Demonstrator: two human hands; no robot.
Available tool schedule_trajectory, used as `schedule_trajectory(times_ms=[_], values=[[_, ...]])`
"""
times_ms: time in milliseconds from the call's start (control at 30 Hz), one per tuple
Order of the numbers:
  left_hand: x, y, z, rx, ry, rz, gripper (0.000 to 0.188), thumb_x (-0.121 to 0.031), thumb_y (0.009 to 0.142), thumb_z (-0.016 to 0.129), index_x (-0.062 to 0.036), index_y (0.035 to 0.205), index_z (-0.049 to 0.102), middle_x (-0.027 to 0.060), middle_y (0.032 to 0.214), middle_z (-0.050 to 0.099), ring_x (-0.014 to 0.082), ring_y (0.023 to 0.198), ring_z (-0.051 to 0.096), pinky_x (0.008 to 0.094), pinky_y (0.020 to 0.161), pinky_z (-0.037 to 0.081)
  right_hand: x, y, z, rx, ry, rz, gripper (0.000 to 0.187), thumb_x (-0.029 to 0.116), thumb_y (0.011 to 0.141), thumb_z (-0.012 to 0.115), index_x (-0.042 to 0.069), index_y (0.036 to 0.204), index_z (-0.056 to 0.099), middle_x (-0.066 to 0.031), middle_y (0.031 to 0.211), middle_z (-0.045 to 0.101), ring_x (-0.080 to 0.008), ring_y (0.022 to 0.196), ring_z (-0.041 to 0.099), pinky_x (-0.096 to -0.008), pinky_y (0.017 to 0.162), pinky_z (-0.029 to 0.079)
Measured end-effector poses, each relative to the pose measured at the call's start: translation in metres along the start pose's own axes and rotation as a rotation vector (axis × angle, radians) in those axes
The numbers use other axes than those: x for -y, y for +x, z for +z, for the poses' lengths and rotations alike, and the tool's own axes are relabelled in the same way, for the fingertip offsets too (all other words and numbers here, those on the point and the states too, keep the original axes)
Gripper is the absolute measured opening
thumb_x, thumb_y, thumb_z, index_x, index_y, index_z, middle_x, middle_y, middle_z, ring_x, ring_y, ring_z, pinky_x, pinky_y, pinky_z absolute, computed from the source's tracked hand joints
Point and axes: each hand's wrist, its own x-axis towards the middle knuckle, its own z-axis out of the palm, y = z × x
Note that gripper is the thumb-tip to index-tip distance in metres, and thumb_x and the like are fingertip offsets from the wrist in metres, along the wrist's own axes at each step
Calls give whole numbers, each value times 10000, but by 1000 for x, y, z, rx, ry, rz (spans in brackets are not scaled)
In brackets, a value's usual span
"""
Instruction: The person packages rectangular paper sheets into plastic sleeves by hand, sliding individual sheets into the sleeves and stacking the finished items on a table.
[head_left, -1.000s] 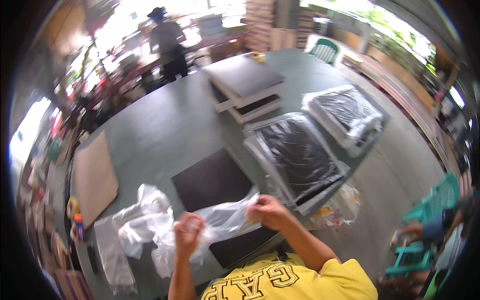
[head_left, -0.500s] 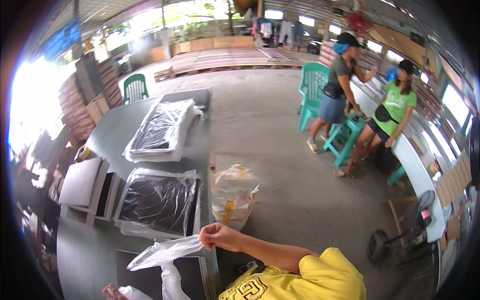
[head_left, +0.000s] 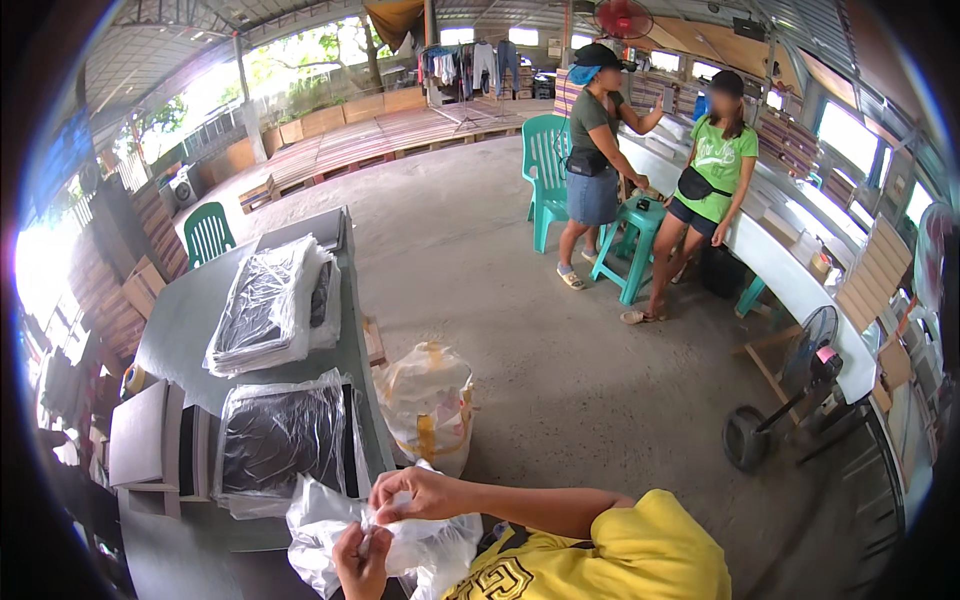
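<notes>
Both hands [head_left: 362, 562] [head_left: 418, 494] seemingly pinch crumpled plastic [head_left: 315, 535]; a wrapped panel [head_left: 285, 445] and sack [head_left: 428, 400] sit near.

- Cannot follow left hand [head_left: 362, 565] past the wrist, cut off by the lower edge.
- Cannot see dark board [head_left: 245, 577] whole: partly behind white plastic [head_left: 313, 530], cut off below.
- Cannot identify dark object [head_left: 643, 204] on green stool [head_left: 634, 224]: too small.

Crumpled, translucent plastic film [head_left: 312, 530] shows at the right edge of a smooth, matt worktop [head_left: 185, 335], near packages [head_left: 280, 445] in glossy, wrinkled clear plastic; the concrete floor [head_left: 560, 420] looks rough.
</notes>
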Motion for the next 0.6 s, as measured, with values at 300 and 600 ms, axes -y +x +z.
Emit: schedule_trajectory(times_ms=[300, 600], values=[[-45, 14, -14, -424, -804, -163, 204, -208, 828, 533, -60, 721, 442, -1, 638, 506, 49, 555, 440, 167, 514, 350, 24, -10, 29, 779, 171, 250, 179, 192, 814, 566, 17, 775, 571, 17, 726, 570, -49, 612, 483, -191, 515, 391], [-24, -4, -70, -71, -849, -53, 314, -139, 812, 522, 30, 1065, 444, 163, 853, 575, 252, 734, 575, 322, 612, 493, 26, -7, 10, 979, 91, 23, 339, 305, 842, 489, 11, 679, 531, -61, 581, 539, -184, 567, 541, -318, 526, 438]])
